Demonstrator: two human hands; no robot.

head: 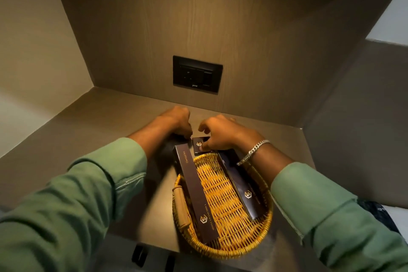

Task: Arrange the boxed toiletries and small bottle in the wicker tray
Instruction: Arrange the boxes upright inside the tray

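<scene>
A round yellow wicker tray [223, 192] sits on the brown counter in front of me. A long dark "Dental Kit" box [194, 194] lies along its left side, its far end sticking out over the rim. A second long dark box [242, 190] lies on the right side, partly under my right wrist. Just beyond the tray's far rim, my right hand [220, 133] pinches a small dark square box [198, 144]. My left hand [180, 122] is curled right beside it, fingers closed on something small and dark that I cannot make out. No bottle is visible.
A black socket panel [197, 73] is set in the wooden back wall [154, 28]. Side walls close in the niche on the left and right. The tray has a wooden handle [180, 205] on its left rim. The counter's front edge [154, 247] runs just below the tray.
</scene>
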